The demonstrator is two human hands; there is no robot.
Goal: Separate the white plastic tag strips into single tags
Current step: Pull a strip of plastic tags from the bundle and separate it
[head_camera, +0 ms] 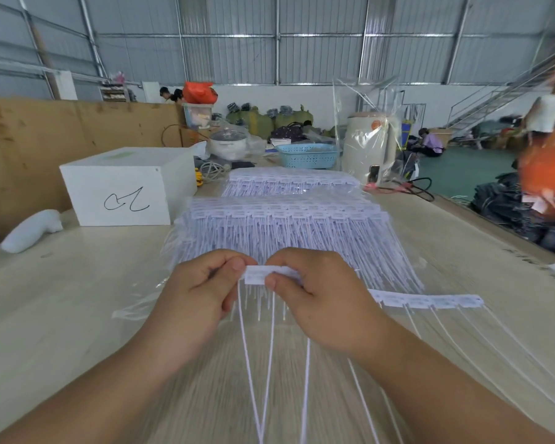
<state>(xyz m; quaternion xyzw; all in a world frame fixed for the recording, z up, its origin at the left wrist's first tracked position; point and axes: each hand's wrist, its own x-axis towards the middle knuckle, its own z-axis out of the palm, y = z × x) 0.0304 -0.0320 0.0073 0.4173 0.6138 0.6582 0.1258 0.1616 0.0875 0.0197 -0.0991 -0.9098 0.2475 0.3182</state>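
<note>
Tag strip (271,273) sits pinched between both hands just above the bench (61,299), in the middle of the view. The left hand (202,290) nips its left end between thumb and curled fingers; the right hand (321,296) grips the rest, and its palm hides most of the strip's length. Print on the white heads is too blurred to read. Thin white tails hang down from the heads toward the camera, and their ends run off the bottom edge.

Just right of the right hand, a second strip (430,301) lies flat on the bench, its near end hidden behind the wrist, its tails fanning out to the right.

Behind the hands, a thick stack of strips (285,225) lies on clear plastic film, with another stack (285,184) farther back. A white box (122,187) with a black scribble stands to the left, well apart from the hands.

Bare bench lies to the left of the hands and in front of them. The bench's right edge runs diagonally close by the loose strip. An orange shape (548,174) at the far right is blurred beyond telling.
</note>
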